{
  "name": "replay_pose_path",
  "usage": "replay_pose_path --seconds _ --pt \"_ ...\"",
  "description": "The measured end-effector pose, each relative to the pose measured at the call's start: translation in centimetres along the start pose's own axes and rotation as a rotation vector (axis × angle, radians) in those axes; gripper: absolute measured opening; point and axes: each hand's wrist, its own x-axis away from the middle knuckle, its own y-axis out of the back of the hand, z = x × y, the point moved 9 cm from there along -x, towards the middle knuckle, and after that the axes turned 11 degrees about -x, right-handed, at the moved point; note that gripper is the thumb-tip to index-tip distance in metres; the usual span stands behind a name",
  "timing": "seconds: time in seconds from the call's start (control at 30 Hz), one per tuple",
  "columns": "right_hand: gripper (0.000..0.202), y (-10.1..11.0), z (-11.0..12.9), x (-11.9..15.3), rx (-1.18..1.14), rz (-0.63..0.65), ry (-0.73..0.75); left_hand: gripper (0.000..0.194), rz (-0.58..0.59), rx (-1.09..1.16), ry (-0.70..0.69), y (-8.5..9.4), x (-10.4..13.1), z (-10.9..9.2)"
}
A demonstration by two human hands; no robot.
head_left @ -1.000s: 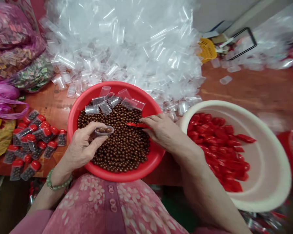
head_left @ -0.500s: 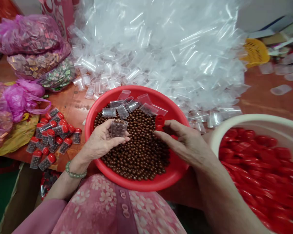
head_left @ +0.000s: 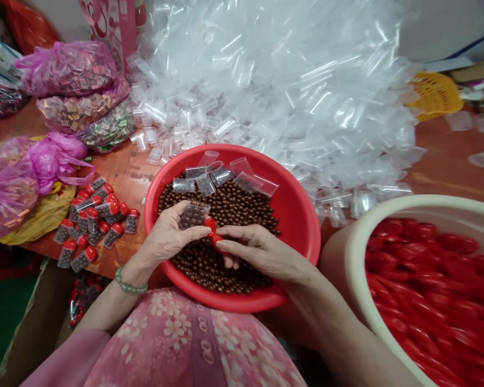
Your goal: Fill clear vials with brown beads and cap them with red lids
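My left hand (head_left: 167, 236) is closed around a small clear plastic container (head_left: 195, 215) filled with brown balls, tilted on its side. Between the fingertips of my right hand (head_left: 256, 247) is a red flip-top cap (head_left: 213, 231), held against the container's open end; whether it is seated I cannot tell. Both hands are over a red basin (head_left: 296, 215) holding a heap of shiny brown balls (head_left: 226, 277). Several clear containers (head_left: 205, 185) lie on the balls at the basin's far side.
Capped, filled containers (head_left: 100, 212) are piled on the table at left, beside pink plastic bags (head_left: 58, 161). A large heap of clear containers (head_left: 282, 97) spreads behind the basin. A cream tub (head_left: 355, 252) of red caps (head_left: 431, 279) stands right. A yellow basket (head_left: 438, 94) lies farther back.
My right hand has moved left with the red cap, from the basin's right side to the container. My left hand has tipped the container over toward the cap. The view has shifted slightly.
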Motion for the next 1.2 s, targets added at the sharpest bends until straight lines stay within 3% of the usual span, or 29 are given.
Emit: replay_pose_path --seconds 0.17,0.33,0.5,0.63,0.77,0.97,1.2 --pt "0.042 -0.3 -0.8 0.1 -0.105 0.045 -0.091 0.022 0.043 -0.167 -0.043 -0.6 0.3 -0.7" --pt "0.041 -0.8 -0.7 0.7 -0.181 0.131 -0.048 0.017 0.112 -0.187 -0.104 -1.1 0.4 -1.3" --pt "0.056 -0.9 -1.2 0.0 -0.387 0.165 -0.017 0.013 0.209 -0.197 -0.187 -1.7 0.5 -1.9" --pt "0.05 -1.1 -1.6 -0.7 -0.375 0.16 -0.046 0.014 0.272 -0.239 -0.23 -2.1 0.5 -1.9" --pt "0.043 -1.3 -1.7 -0.8 -0.42 0.189 -0.081 0.011 0.262 -0.261 -0.267 -1.9 0.5 -1.9" --pt "0.032 -0.9 -1.3 -0.8 -0.35 0.165 -0.071 0.01 0.184 -0.221 -0.164 -0.8 0.0 -1.2" --pt "0.023 -2.1 -0.3 -1.0 0.0 0.127 0.017 0.017 0.206 -0.068 -0.009 -0.9 -0.1 0.1"
